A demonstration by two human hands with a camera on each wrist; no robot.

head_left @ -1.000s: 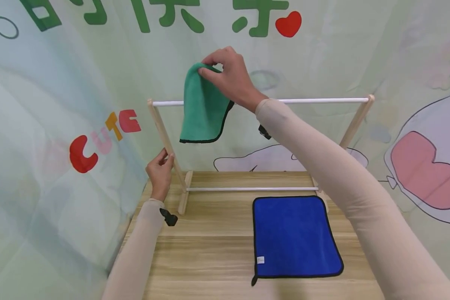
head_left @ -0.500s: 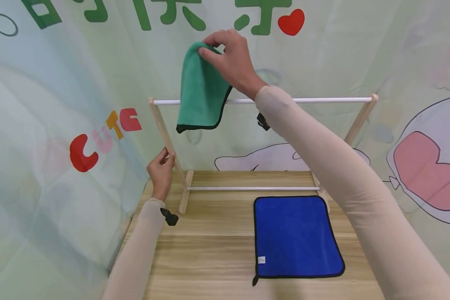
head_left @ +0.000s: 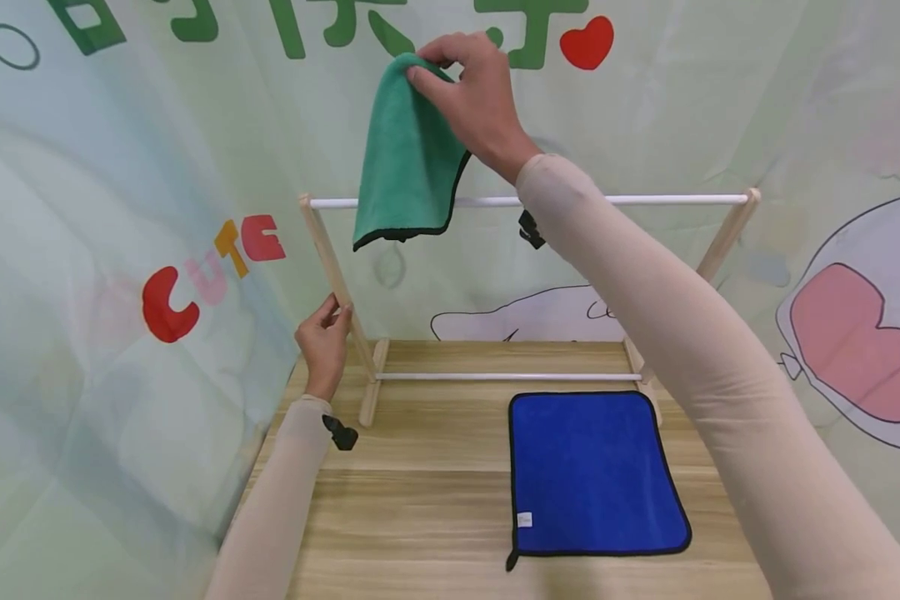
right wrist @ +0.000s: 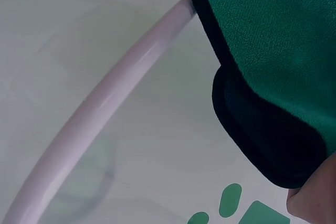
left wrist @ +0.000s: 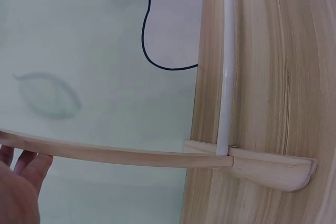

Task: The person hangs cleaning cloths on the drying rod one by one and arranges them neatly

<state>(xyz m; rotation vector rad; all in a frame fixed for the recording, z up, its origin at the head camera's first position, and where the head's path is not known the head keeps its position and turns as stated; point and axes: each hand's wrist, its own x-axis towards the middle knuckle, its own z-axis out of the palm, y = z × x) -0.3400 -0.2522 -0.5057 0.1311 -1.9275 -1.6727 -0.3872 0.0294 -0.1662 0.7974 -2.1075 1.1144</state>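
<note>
My right hand (head_left: 483, 104) pinches a green towel (head_left: 408, 158) with black edging by its top. The towel hangs folded in front of the white top bar (head_left: 675, 200) of a wooden rack, overlapping it in the head view. In the right wrist view the towel's dark-edged corner (right wrist: 268, 129) droops beside the bar (right wrist: 100, 108). My left hand (head_left: 322, 350) holds the rack's left post (head_left: 326, 250) partway up, thumb and fingers around it. In the left wrist view its fingertips (left wrist: 39, 166) meet the post's edge.
A blue towel (head_left: 596, 471) with black edging lies flat on the wooden table (head_left: 412, 517), in front of the rack. A thin white lower bar (head_left: 495, 377) joins the rack's feet. A printed curtain (head_left: 150, 450) hangs behind and to the left.
My right hand has risen with the green towel, so its lower edge is now a little below the top bar. The left hand stays on the post.
</note>
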